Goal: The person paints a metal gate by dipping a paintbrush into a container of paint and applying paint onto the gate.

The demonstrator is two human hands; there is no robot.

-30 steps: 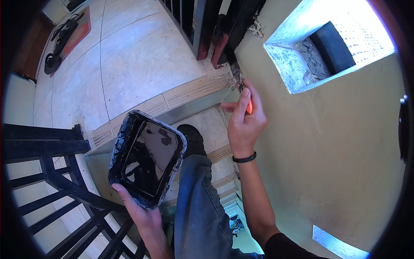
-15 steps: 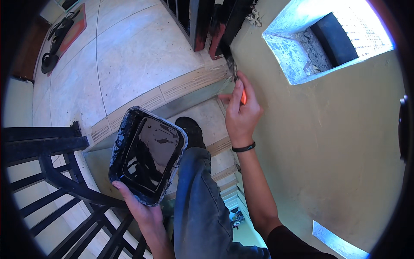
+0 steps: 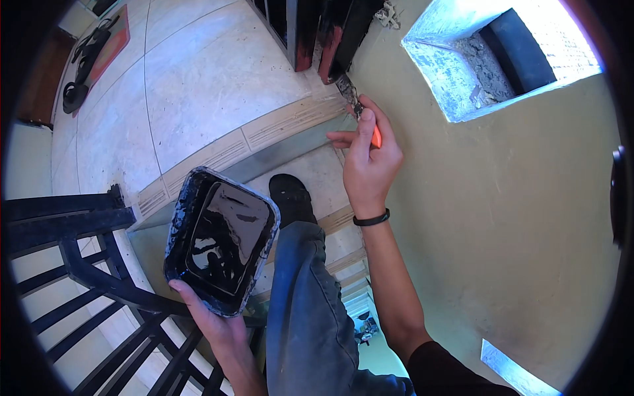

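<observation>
My left hand (image 3: 214, 323) grips a rectangular plastic tub (image 3: 173, 241) by its near edge, thumb on the rim. Glossy black paint (image 3: 241, 214) pools inside it, and dark smears coat its walls. In my right hand (image 3: 373, 162), a paintbrush (image 3: 377, 136) with an orange handle is pinched between thumb and fingers. Its dark-smeared head points up and away, at the foot of a black metal post (image 3: 347, 36) beside the wall. A reddish unpainted-looking strip (image 3: 330, 56) shows low on that post. Whether the bristles touch the metal is hard to tell.
Black railings (image 3: 125, 284) stand at the left. A tiled landing (image 3: 211, 86) ends in a ridged step edge (image 3: 271, 132); stairs drop below my leg (image 3: 300, 297) and shoe (image 3: 290, 198). On the right is an olive wall (image 3: 502, 218) with a square opening (image 3: 489, 66). Sandals (image 3: 82, 72) lie far left.
The brush head has shifted slightly up and left along the post's foot, its handle tilting more. The tub has moved a little left. Both hands keep their holds.
</observation>
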